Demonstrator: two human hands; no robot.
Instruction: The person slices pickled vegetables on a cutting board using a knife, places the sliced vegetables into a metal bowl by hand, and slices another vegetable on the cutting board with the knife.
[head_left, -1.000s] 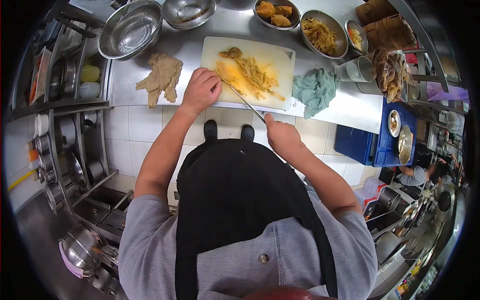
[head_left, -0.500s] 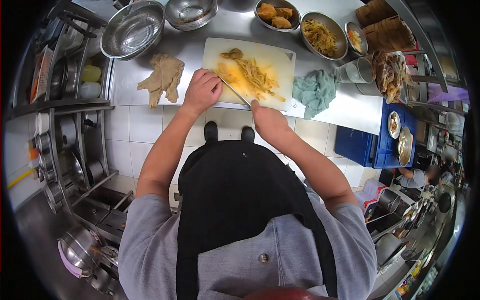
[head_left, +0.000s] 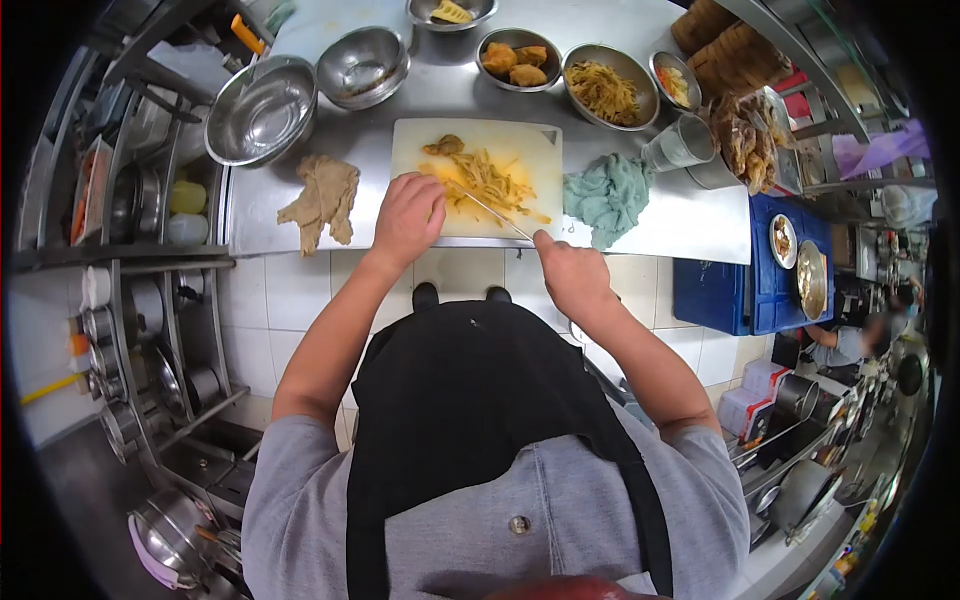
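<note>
Work at a steel counter [head_left: 700, 220], viewed from the head. The boxes [head_left: 755, 392] at lower right, white and red, carry print too small to read; likewise the dark marks on the counter's edge beside the cutting board [head_left: 412, 135]. A dark triangle [head_left: 549, 137] marks the board's far right corner.

The right hand [head_left: 577, 275] is closed around the handle of a knife [head_left: 495, 213], whose blade slants across the board toward the left hand [head_left: 410, 215]. The left hand's fingers are bent and close together over the board's left part; whether they pinch food or steady the blade cannot be told. Yellowish strips [head_left: 490, 175] lie on the board beyond the blade, with a brownish lump [head_left: 443, 145] at their far left.

Containers, left to right: a large metal bowl [head_left: 262, 105]; nested bowls [head_left: 363, 65]; a bowl [head_left: 452, 27] with a yellow piece; a bowl [head_left: 519, 89] of orange-brown chunks; a bowl [head_left: 620, 127] of shredded yellow strips; a small bowl [head_left: 656, 68] of pale and orange bits. Nearby stand a clear container [head_left: 680, 145], a bag [head_left: 745, 140] of brown food, and woven steamers [head_left: 735, 65].
</note>
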